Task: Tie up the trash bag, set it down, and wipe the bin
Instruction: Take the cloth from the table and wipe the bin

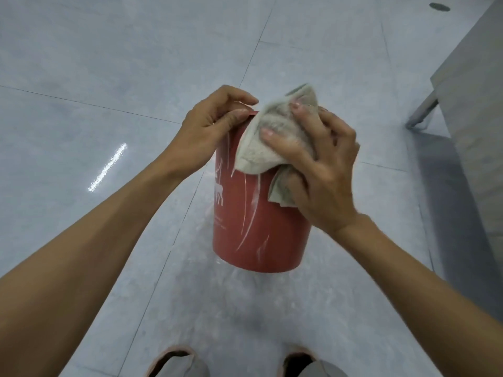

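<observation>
A red plastic bin [253, 221] with white scuff streaks and a white deer print is held above the floor, its base tipped toward me. My left hand [209, 123] pinches the bin's rim at the top left. A beige-grey cloth [275, 131] is draped over the rim and upper side wall, and my right hand [318, 170] presses it against the bin with fingers spread over it. The bin's opening faces away and is hidden. No trash bag is in view.
Pale grey floor tiles [109, 77] lie all around. A grey table or bench with a metal leg [424, 110] stands at the right edge. My two feet in slippers [174, 363] show at the bottom. A dark round floor fitting [438, 6] lies far top right.
</observation>
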The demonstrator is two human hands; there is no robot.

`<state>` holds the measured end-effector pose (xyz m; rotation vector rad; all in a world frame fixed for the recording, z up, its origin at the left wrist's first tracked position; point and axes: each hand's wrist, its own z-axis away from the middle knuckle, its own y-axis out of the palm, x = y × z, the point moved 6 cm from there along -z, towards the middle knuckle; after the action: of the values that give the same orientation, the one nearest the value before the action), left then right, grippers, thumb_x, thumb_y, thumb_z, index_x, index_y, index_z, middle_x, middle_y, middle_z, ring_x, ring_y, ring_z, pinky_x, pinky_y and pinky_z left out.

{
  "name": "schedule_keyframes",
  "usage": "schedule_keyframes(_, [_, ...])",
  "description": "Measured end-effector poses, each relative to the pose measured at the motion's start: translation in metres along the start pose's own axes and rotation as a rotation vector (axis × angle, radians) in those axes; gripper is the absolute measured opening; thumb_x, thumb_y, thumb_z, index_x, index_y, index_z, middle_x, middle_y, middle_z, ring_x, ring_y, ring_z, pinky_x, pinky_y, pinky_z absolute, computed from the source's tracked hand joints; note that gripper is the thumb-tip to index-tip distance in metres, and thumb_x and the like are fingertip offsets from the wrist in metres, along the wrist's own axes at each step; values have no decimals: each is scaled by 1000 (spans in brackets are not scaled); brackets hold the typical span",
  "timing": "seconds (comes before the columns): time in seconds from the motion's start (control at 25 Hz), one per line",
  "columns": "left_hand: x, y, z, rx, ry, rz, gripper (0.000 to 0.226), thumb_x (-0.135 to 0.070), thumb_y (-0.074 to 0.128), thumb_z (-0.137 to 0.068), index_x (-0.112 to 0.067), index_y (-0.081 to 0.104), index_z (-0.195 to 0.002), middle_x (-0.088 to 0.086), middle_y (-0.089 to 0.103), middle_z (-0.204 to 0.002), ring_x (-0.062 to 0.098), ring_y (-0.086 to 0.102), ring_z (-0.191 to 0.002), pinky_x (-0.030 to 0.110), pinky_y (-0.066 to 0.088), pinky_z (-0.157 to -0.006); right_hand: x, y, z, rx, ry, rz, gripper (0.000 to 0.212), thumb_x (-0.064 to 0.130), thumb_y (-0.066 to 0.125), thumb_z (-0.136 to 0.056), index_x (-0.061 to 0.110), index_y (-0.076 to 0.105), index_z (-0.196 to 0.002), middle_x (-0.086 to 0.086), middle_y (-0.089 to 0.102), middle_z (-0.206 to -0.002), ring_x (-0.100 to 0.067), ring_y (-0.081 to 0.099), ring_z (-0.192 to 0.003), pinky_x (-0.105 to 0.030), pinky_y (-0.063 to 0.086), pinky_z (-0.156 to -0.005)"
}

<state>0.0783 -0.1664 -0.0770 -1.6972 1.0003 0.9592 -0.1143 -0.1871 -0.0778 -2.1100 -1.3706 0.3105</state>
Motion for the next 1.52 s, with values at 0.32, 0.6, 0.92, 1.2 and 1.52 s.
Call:
schedule_keyframes(0.32, [9, -1, 12, -157, -23, -153, 19, -25, 50, -101, -29, 69, -104, -13, 69, -111, 1, 59, -113, 28, 46, -103, 80, -13, 137, 519, -627, -88, 20, 19, 65, -93, 37, 74, -92, 13, 68, -127, -26, 51, -123, -42, 44, -85])
schedule_keyframes(0.6, [-8, 12, 5, -53, 41, -71, 22, -21, 48, -102, -26, 69, -106, -4, 71, -107, 3, 64, -102, 17, 48, -89, 9, -19, 16, 121, -44, 12, 40, 21, 54, -93, 36, 66, -128, -7, 51, -148, -40, 39, -134, -59, 39, -94])
schedule_keyframes(0.92, [5, -4, 9, -80, -82, -13, 15, -17, 46, -104, -17, 60, -109, -9, 69, -118, 3, 63, -110, 18, 48, -92, 62, -5, 133, 452, -367, -65, 26, 33, 76, -87, 42, 73, -112, 9, 59, -140, -31, 42, -128, -45, 41, -89])
schedule_keyframes(1.2, [-3, 9, 4, -67, -37, -3, 22, -9, 43, -103, -12, 64, -109, -6, 66, -102, -3, 61, -89, 11, 45, -80, 18, -22, 30, 188, -149, -18, 34, 37, 49, -100, 36, 64, -131, -7, 49, -149, -37, 41, -132, -55, 37, -97])
schedule_keyframes(1.52, [-12, 15, 2, -21, -31, -83, 23, -15, 41, -106, -7, 60, -114, 2, 69, -118, 7, 64, -110, 22, 48, -95, 61, 11, 107, 306, -348, 114, 33, 51, 65, -93, 44, 66, -125, 9, 58, -142, -33, 42, -132, -46, 43, -94])
